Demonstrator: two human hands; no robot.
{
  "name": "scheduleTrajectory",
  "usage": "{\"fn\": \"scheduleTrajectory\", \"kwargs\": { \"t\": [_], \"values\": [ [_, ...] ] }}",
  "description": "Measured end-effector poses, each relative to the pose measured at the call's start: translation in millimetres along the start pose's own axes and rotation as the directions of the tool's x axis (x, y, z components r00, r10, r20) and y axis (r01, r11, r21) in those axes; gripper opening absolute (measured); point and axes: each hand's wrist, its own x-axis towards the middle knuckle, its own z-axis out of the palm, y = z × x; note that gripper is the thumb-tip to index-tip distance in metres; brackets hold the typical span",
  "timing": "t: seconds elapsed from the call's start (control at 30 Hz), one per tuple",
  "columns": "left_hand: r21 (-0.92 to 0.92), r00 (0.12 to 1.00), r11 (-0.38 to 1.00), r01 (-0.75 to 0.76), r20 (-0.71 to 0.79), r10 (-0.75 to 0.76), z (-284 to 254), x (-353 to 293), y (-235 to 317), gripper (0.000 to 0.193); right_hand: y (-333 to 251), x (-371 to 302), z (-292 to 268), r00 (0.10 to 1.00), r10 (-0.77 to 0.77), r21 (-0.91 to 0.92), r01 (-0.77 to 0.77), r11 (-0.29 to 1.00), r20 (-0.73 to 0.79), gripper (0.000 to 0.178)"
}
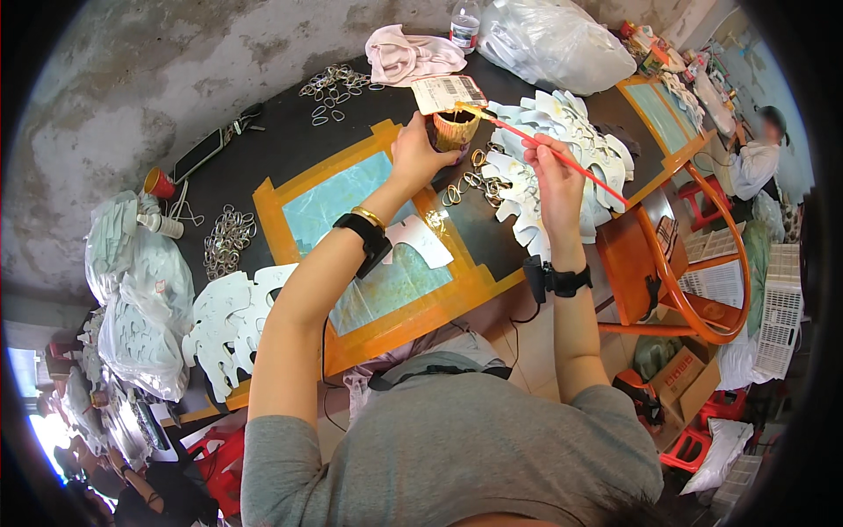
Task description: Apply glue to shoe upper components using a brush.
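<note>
My left hand [416, 155] is wrapped around a small cup [456, 133] smeared with yellowish stuff, and a white printed card [450, 92] lies at its rim. Between the fingertips of my right hand [557, 172] is a red-handled brush [575, 165], its yellow tip touching the cup's rim by the card. What the cup contains is mostly hidden. Just right of the cup are gold and dark metal rings [474, 181] and a heap of white cut-out pieces [562, 123]. One white piece [420, 241] lies partly behind my left forearm on the taped mat [338, 195].
More metal rings [230, 244] and white cut-outs [230, 321] are at left, near a phone [198, 155] and a red cup [159, 183]. A pink cloth [413, 55], a bottle [464, 28] and a plastic bag [553, 44] line the back. An orange-framed chair [745, 290] stands right; a person [757, 162] sits beyond.
</note>
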Motion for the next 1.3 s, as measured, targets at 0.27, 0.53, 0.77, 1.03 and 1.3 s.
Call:
{"fn": "scheduleTrajectory", "kwargs": {
  "t": [0.27,0.53,0.77,1.03,1.3],
  "values": [
    [-0.004,1.0,1.0,0.026,0.016,-0.026,-0.1,-0.2,2.6,0.076,10.9,-10.3,-1.9,0.995,0.103,0.281,-0.098,0.955,-0.006,0.024],
    [-0.013,1.0,1.0,0.02,0.015,-0.02,2.6,-1.4,0.4,0.078,24.1,-7.2,-0.3,0.856,0.51,0.738,-0.398,0.545,0.084,0.022],
    [-0.098,0.996,0.995,-0.025,-0.087,0.016,-27.8,-31.5,3.7,0.085,21.7,-4.3,8.5,0.737,0.613,0.875,-0.461,0.149,0.284,0.021],
    [0.219,0.907,0.933,-0.286,0.376,0.19,-179.1,-139.5,23.7,0.025,-13.6,-25.0,21.8,0.996,-0.083,-0.176,0.076,0.981,-0.03,0.013],
    [0.398,0.98,0.896,-0.196,0.117,0.162,-218.4,-179.4,-17.8,0.014,-23.0,-29.8,23.0,0.691,-0.508,-0.682,0.689,0.248,0.514,0.025]
  ]
}}
